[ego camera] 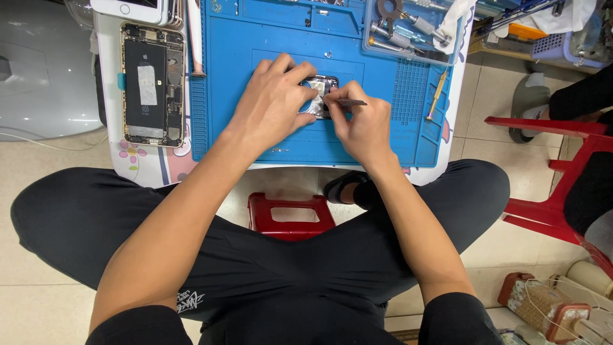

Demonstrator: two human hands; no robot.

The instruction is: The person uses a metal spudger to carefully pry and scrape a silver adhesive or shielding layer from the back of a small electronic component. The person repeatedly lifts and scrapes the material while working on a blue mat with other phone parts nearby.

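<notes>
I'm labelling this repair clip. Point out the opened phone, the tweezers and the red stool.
opened phone [153, 83], head view, on its black battery.
tweezers [353, 102], head view, on the metal tip.
red stool [290, 225], head view, on its front rim.

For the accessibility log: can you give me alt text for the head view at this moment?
Seen from above, a seated person's left hand steadies a small dark electronic part on a blue work mat, while the right hand holds a thin metal tool to it. An opened phone lies left of the mat; a clear tool tray sits at the upper right.
</notes>
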